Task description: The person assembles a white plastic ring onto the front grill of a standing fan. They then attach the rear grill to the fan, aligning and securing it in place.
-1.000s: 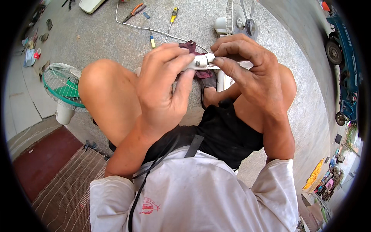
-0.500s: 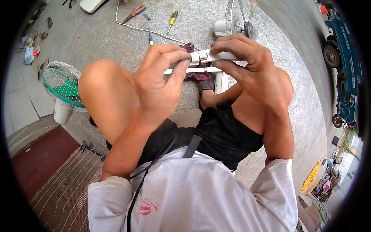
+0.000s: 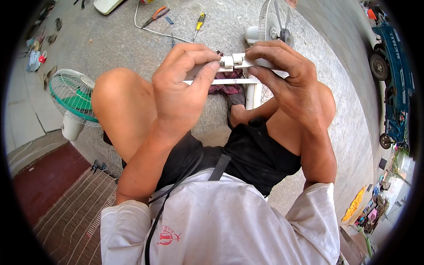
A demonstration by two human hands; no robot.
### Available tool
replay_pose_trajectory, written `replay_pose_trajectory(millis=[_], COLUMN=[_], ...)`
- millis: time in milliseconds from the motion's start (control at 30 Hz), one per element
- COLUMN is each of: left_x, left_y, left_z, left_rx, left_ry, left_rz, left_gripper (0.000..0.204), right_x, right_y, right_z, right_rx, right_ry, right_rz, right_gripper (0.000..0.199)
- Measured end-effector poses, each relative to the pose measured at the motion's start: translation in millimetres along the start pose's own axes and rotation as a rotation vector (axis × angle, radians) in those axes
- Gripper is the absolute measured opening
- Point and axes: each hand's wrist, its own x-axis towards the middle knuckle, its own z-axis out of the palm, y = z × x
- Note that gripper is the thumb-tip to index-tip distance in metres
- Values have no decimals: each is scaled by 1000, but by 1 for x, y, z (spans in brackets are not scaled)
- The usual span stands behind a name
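Between my hands, above my knees, is a white plastic part (image 3: 238,59) with small knuckle-like pieces at its middle. My left hand (image 3: 180,84) pinches its left end between thumb and fingers. My right hand (image 3: 289,73) grips the right end, fingers on top and thumb beneath. Closer to me, a thin white strip (image 3: 234,81) runs across between the hands; whether it belongs to the same part I cannot tell. Under it lie a dark red cloth (image 3: 228,88) and a white post-like piece (image 3: 253,96) by my foot.
Pliers (image 3: 155,17), a yellow-handled screwdriver (image 3: 200,21) and a white cord (image 3: 152,31) lie on the stone floor ahead. A fan with grey blades (image 3: 278,28) is at the far right, a green-bladed fan (image 3: 79,99) by my left knee. A blue vehicle (image 3: 395,75) stands further right.
Both hands and the white plastic part have shifted slightly to the right. The grip of each hand looks much the same.
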Motion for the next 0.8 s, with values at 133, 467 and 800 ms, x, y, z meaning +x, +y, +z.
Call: replay_pose_trajectory(millis=[133,467,800], left_x=[7,32,36], left_y=[6,24,22], left_z=[-1,5,13], left_rx=[-64,-88,-144], left_ry=[-21,-94,-178], left_rz=[21,126,36], left_gripper=[9,12,18], right_x=[3,10,2], right_y=[0,-9,2], right_z=[0,-19,-28], right_rx=[30,-43,9], right_ry=[68,127,208], right_rz=[-44,-137,-133], right_gripper=[20,23,22])
